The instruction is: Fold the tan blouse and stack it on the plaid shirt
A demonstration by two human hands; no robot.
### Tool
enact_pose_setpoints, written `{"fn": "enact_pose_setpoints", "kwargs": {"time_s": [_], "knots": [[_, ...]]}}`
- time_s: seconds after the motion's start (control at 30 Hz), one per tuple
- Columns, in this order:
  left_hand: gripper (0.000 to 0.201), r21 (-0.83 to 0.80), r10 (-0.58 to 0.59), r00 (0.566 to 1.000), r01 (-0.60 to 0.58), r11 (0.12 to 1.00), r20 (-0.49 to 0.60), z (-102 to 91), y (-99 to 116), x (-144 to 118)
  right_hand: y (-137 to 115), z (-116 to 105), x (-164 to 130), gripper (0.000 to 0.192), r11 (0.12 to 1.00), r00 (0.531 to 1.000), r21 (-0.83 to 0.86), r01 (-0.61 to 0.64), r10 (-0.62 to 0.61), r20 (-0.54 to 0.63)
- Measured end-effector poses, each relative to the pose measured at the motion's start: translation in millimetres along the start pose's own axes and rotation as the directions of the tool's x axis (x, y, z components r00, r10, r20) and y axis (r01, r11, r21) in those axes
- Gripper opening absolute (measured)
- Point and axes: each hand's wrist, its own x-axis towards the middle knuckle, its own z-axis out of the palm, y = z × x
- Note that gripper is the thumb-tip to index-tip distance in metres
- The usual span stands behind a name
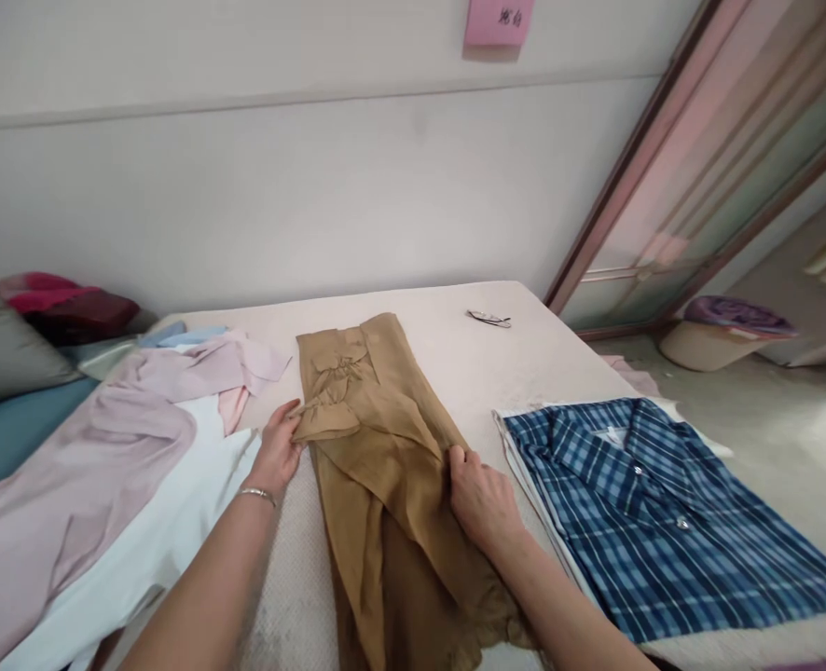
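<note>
A brown garment (399, 410) lies lengthwise on the bed, partly folded, with gathered, knotted cloth near its far end. Whether it is a dress, a blouse or a skirt I cannot tell. My left hand (282, 445), with a bracelet on the wrist, pinches a flap at the garment's left side. On the opposite edge, farther down, my right hand (479, 494) is closed on the cloth. The near end of the garment spreads loosely toward me in wrinkles.
To the right lies a folded blue plaid shirt (665, 522) on other cloth. Pink and white clothes (133, 410) are heaped at left, by a grey pillow (7, 345). Glasses (488, 319) rest near the bed's (455, 326) far edge. A bin (721, 335) stands on the floor.
</note>
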Motion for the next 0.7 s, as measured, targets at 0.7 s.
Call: {"fn": "enact_pose_setpoints", "kwargs": {"time_s": [0.7], "knots": [[0.019, 0.249, 0.532, 0.830, -0.487, 0.837, -0.166, 39.9, 92, -19, 4, -5, -4, 0.013, 0.966, 0.981, 0.242, 0.086, -0.125, 0.150]]}}
